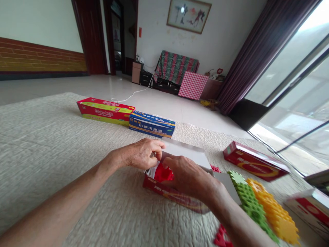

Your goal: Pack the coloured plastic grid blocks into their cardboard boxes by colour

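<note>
An opened dark red box [174, 199] lies on the cream textured cover, its pale lid flap [189, 152] raised at the far side. Red plastic pieces [163, 172] show inside its left part. My left hand [146, 152] is at the box's far left corner, fingers curled by the flap; what they pinch, if anything, is too small to make out. Over the box opening, my right hand [183, 173] reaches in beside the red pieces with its fingertips partly hidden, so its hold is unclear.
Behind stand a red-and-yellow box [106, 111] and a blue box [152, 125]. To the right are a dark red box [254, 161], green pieces [250, 200], yellow pieces [275, 209], loose red pieces [222, 236] and a white-and-red box [309, 209].
</note>
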{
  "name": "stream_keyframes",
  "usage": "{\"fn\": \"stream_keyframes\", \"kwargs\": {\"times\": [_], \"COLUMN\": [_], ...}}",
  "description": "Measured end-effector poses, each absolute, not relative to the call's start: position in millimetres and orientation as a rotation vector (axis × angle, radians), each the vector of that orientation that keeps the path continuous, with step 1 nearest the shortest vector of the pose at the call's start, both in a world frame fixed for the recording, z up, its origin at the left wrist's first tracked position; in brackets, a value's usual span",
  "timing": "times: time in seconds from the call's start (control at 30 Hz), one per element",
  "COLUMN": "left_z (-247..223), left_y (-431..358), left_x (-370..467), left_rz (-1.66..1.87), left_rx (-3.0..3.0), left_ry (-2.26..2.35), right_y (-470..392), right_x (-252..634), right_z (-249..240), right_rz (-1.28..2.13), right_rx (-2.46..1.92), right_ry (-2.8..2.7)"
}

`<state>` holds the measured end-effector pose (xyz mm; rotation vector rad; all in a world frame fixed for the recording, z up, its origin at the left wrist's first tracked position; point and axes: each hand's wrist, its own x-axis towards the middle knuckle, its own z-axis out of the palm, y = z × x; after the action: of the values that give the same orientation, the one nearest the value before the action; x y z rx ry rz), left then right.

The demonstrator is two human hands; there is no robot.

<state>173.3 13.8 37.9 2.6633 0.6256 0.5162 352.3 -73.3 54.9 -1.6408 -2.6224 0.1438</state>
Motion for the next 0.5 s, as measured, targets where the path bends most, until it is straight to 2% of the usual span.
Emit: {"fn": "stream_keyframes", "kwargs": {"times": [0.3, 0.5], "left_z": [38.6, 38.0], "left_y": [12.4, 13.3], "left_x": [172.8, 172.7], "left_rz": [0.496, 0.466], "left_rx": [2.673, 2.688], "left_ry": [0.653, 0.664], "right_y": [-76.1, -91.3], "right_x": [364.8, 399.6], "right_z": [59.9, 87.9], "right_rz": [0.318, 0.372], "right_rx": [-1.545, -1.510], "right_ry": [-2.563, -2.341]}}
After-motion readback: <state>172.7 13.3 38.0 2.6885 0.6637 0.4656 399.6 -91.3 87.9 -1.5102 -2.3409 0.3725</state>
